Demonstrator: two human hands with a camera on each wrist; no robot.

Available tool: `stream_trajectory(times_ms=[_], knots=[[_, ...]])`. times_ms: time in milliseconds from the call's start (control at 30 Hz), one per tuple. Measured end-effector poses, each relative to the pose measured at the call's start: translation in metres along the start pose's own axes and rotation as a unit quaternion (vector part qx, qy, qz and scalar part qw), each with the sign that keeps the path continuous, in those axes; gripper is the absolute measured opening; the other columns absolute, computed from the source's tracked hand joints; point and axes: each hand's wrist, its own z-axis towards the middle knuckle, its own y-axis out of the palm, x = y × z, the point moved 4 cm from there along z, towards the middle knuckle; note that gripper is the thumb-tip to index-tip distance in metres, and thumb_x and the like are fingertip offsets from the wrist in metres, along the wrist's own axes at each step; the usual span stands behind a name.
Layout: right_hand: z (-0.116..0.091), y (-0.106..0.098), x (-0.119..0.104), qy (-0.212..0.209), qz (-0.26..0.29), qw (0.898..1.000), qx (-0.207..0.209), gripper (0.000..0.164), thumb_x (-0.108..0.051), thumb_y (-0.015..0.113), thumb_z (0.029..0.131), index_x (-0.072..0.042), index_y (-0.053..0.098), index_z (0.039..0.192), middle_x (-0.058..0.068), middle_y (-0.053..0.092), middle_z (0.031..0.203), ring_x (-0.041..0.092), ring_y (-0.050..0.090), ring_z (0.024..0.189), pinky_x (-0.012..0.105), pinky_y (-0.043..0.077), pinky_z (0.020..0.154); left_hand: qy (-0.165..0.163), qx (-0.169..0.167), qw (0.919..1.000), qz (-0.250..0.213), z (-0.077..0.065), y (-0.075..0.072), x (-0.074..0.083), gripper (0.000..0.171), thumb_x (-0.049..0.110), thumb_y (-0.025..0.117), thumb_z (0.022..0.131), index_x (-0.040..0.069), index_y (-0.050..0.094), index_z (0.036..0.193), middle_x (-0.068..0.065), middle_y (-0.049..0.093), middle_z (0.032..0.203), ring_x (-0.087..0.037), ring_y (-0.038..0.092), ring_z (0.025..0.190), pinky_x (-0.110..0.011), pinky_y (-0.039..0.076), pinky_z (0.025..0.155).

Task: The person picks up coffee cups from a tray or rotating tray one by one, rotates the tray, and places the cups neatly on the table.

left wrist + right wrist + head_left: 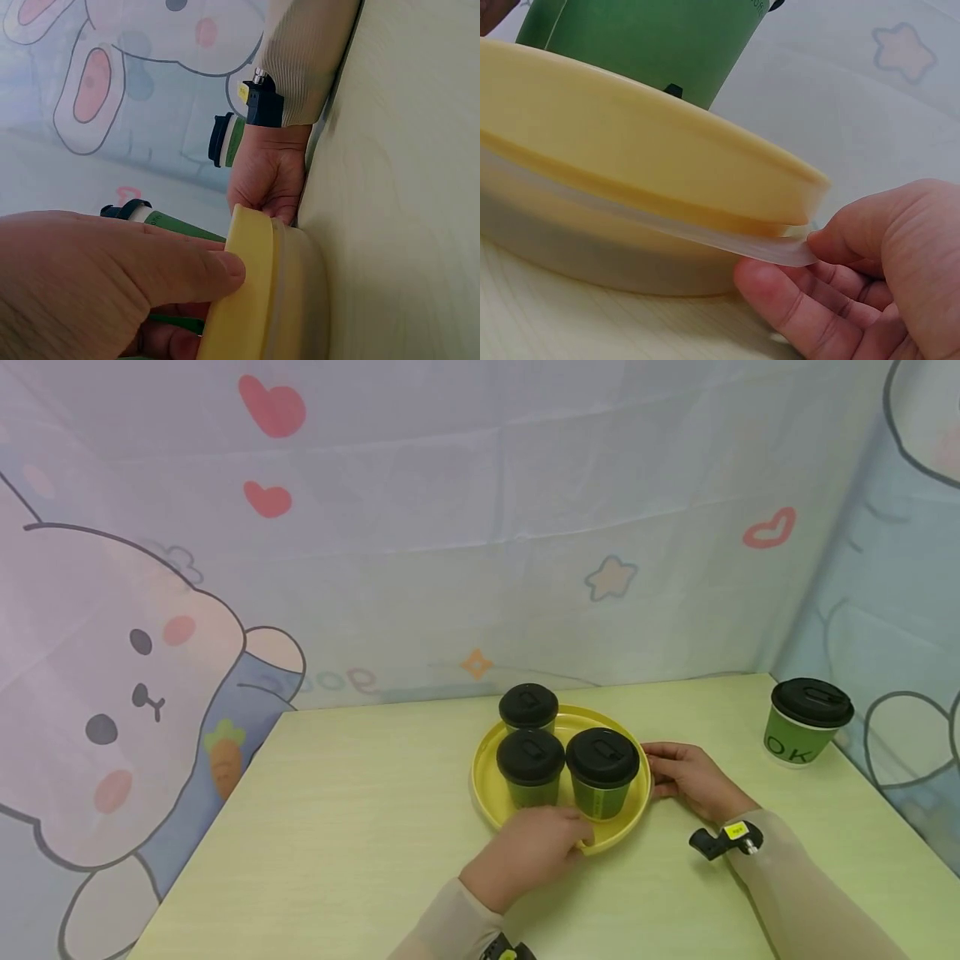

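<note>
Steadying or turning the round yellow tray (487, 768), I'd guess: left hand (528, 852) pinches its near edge, right hand (693, 777) the translucent lip (765, 250) under its right side. Three lidded green cups (603, 760) on tray; OK cup (802, 735) right of tray on bench (360, 793). Next likely needs tray level.

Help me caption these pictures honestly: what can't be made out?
Head view: base of the rear green, black-lidded cup, hidden by the matching front-left cup.
Left wrist view: rest of the round yellow tray, cut off by bottom edge.
Right wrist view: top of the tapered green cup, cut off by upper edge.
</note>
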Motion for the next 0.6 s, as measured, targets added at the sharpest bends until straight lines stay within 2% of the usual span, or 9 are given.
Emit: stream_trajectory(times_ms=[133, 300, 500, 600], knots=[[-0.0005, 0.0004, -0.0002, 0.004, 0.000, 1.000, -0.001, 0.050, -0.013, 0.054, 0.105, 0.017, 0.041, 0.143, 0.001, 0.070, 0.109, 0.016, 0.070, 0.087, 0.032, 0.060, 0.072, -0.001, -0.003, 1.0000, -0.007, -0.0012, -0.0009, -0.0017, 0.009, 0.018, 0.076, 0.090, 0.024, 0.072, 0.095, 0.014, 0.067, 0.097, -0.003, 0.058, 0.078, -0.015, 0.045, 0.066], [-0.0003, 0.0003, -0.0003, 0.006, -0.001, 1.000, 0.002, 0.050, -0.012, 0.053, 0.105, 0.018, 0.040, 0.143, 0.000, 0.070, 0.108, 0.016, 0.070, 0.085, 0.031, 0.060, 0.072, -0.020, -0.014, 0.9995, -0.022, -0.0034, -0.0025, -0.0037, 0.011, 0.019, 0.076, 0.090, 0.026, 0.072, 0.097, 0.015, 0.069, 0.100, -0.003, 0.059, 0.081, -0.016, 0.046, 0.067], [0.0000, -0.0006, -0.0002, 0.004, 0.001, 1.000, 0.002, 0.052, -0.013, 0.053, 0.106, 0.018, 0.038, 0.144, -0.001, 0.070, 0.108, 0.015, 0.070, 0.086, 0.031, 0.059, 0.072, -0.044, -0.019, 0.9981, -0.039, -0.0057, -0.0036, -0.0063, 0.009, 0.019, 0.075, 0.089, 0.027, 0.070, 0.092, 0.014, 0.058, 0.082, -0.004, 0.049, 0.070, -0.019, 0.039, 0.056], [0.0002, -0.0009, 0.0004, 0.005, 0.003, 1.000, -0.001, 0.052, -0.013, 0.053, 0.106, 0.018, 0.037, 0.145, 0.000, 0.070, 0.109, 0.015, 0.070, 0.087, 0.031, 0.059, 0.073, -0.051, -0.016, 0.9976, -0.044, -0.0069, -0.0045, -0.0073, 0.007, 0.021, 0.074, 0.088, 0.027, 0.071, 0.092, 0.013, 0.054, 0.079, -0.005, 0.047, 0.067, -0.020, 0.037, 0.054]])
